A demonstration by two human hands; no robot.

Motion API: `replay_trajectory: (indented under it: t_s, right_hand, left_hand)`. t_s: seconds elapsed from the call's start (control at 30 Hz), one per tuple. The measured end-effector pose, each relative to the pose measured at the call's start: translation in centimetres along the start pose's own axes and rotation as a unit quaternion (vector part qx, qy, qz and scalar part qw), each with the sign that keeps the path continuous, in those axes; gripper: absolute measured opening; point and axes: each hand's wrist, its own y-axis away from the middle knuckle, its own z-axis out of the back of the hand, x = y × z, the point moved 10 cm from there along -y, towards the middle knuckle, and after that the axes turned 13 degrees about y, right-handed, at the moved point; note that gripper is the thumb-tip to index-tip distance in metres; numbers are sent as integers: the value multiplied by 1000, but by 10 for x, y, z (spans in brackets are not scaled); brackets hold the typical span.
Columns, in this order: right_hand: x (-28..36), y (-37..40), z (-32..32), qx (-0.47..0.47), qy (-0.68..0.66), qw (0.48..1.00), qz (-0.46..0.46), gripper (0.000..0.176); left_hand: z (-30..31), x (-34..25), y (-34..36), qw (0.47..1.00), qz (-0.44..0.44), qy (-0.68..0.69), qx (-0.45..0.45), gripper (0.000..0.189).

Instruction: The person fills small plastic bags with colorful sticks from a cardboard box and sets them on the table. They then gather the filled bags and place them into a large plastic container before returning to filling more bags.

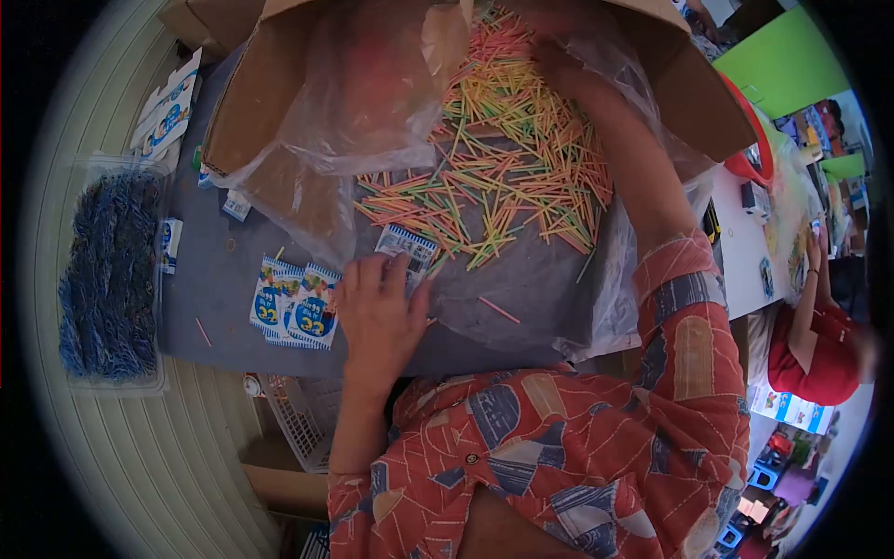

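Spread over the clear plastic sheeting is a large heap of thin colored sticks, in pink, yellow, orange and green. My left hand is at the near left edge of the heap, with bent fingers over the lower edge of a small blue-and-white packet. Several similar printed packets lie overlapping just left of that hand. My right hand reaches to the far side of the heap among the sticks. It is in shade and its fingers are not clear.
An open cardboard box lined with plastic surrounds the heap. At left stands a clear tray of blue shredded material. Loose sticks lie on the grey table. A white basket is below; a person in red is at right.
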Motion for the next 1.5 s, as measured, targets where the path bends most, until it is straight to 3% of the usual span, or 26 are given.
replay_trajectory:
  t_s: [0.07, 0.3, 0.37, 0.47, 0.5, 0.57, 0.6, 0.67, 0.7, 0.73, 0.77, 0.8, 0.87, 0.9, 0.97, 1.0, 1.03, 1.1, 1.17, 1.2, 1.23, 1.27, 1.3, 1.37, 1.5]
  right_hand:
    - [6, -2, 8, -4, 57, 997, 46, 30]
    - [36, 21, 42, 1, 232, 954, 189, 36]
    - [48, 43, 72, -70, 89, 980, 164, 38]
    - [57, 66, 111, -178, -135, 967, 124, 40]
    - [58, 68, 108, -179, -136, 966, 126, 40]
    - [27, 66, 69, -83, -312, 946, -7, 41]
    - [24, 65, 66, -83, -313, 946, -6, 41]
    - [17, 57, 62, -71, -89, 993, -17, 39]
    - [25, 63, 75, -73, -88, 993, -17, 39]
    - [37, 72, 88, -35, -263, 963, -44, 35]
    - [45, 76, 89, 5, -429, 901, -68, 32]
    - [42, 76, 86, 5, -429, 901, -67, 32]
    - [43, 77, 73, 37, -668, 743, -19, 24]
    - [49, 87, 78, 39, -667, 744, -17, 24]
    - [86, 134, 74, 137, -759, 630, -85, 19]
    - [93, 151, 71, 106, -729, 663, -135, 15]
    - [100, 162, 70, 111, -729, 662, -137, 15]
    - [134, 184, 60, 220, -792, 557, -115, 18]
    - [156, 197, 64, 251, -805, 530, -84, 26]
    - [169, 202, 70, 255, -830, 490, -70, 32]
    - [183, 206, 79, 258, -853, 450, -55, 37]
    - [194, 210, 91, 242, -850, 468, -26, 44]
    - [205, 214, 98, 243, -850, 466, -25, 44]
    - [220, 216, 125, 188, -770, 607, 62, 48]
    - [239, 223, 129, 196, -743, 635, 73, 52]
  left_hand:
    - [-31, 7, -3, 995, 30, -47, 80, 33]
    - [-43, 1, 7, 995, -37, -77, 41, 27]
    - [-23, 3, 10, 996, -52, 24, -65, 21]
    - [-17, 13, 11, 992, 3, 121, -28, 15]
    - [-12, 12, 10, 992, 3, 119, -30, 15]
    - [-9, 16, 7, 987, 27, 158, -24, 14]
    - [-7, 19, 6, 987, 26, 157, -25, 14]
    - [-9, 23, 4, 991, 20, 130, -1, 17]
    - [-8, 22, 2, 991, 18, 131, -3, 17]
    - [0, 14, 1, 995, -24, 90, -34, 20]
    - [7, 5, 2, 995, -66, 48, -66, 22]
    - [5, 5, 5, 994, -66, 47, -68, 22]
    - [-8, 4, 14, 996, -74, -28, -48, 26]
    - [-11, 6, 18, 996, -72, -28, -50, 26]
    - [-14, 11, 24, 996, -57, -55, -49, 28]
    - [-11, 9, 25, 996, -53, -54, -45, 28]
    - [-6, 9, 22, 998, -43, -45, -32, 24]
    - [-5, 17, 18, 999, -27, -40, -18, 21]
    - [5, 38, 18, 982, 4, 174, -79, 15]
    - [5, 41, 20, 982, 8, 169, -79, 15]
    - [3, 52, 21, 961, 53, 260, -79, 15]
    - [-2, 60, 22, 929, 97, 349, -79, 15]
    - [-3, 58, 22, 929, 98, 347, -80, 15]
    - [-4, 51, 18, 912, 99, 385, -99, 13]
    - [-4, 40, 13, 889, 93, 431, -124, 11]
